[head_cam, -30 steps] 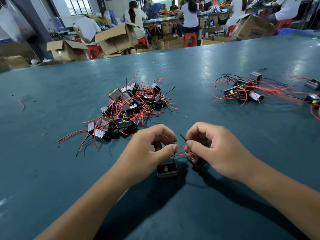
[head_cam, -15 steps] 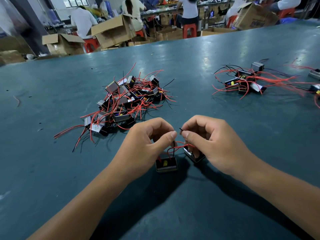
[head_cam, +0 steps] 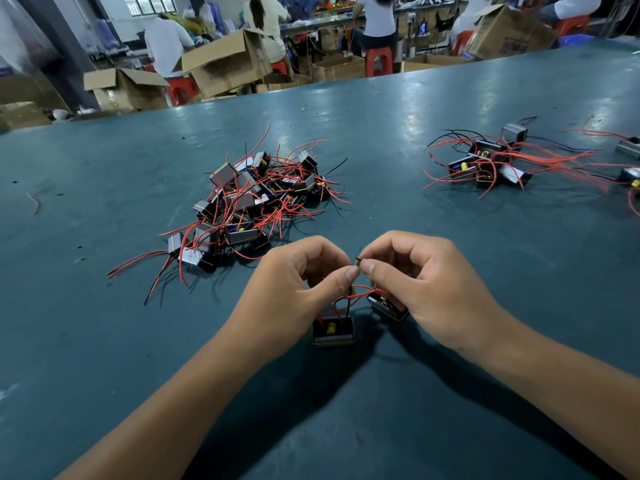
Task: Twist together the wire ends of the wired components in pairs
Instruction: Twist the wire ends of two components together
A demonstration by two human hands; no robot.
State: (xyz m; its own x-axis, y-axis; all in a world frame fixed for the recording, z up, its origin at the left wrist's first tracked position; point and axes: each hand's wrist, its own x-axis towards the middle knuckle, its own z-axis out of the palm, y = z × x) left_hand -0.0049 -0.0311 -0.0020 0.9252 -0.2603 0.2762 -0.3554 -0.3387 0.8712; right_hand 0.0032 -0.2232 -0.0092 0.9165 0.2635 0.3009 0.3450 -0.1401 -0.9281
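Near the tabletop's [head_cam: 104,341] front edge, the left hand [head_cam: 294,282] and right hand [head_cam: 426,289] pinch the wire ends [head_cam: 357,261] of two components [head_cam: 333,330] together. Best to keep both tips aligned, rolling them evenly between thumbs and forefingers.

Wire ends [head_cam: 357,260] hidden between pinching fingertips, right component [head_cam: 387,308] partly under right hand [head_cam: 420,289], far-right components [head_cam: 628,148] cut by frame edge.

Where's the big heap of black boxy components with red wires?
In the head view, the heap lies on the teal table, left of centre, just beyond the left hand.
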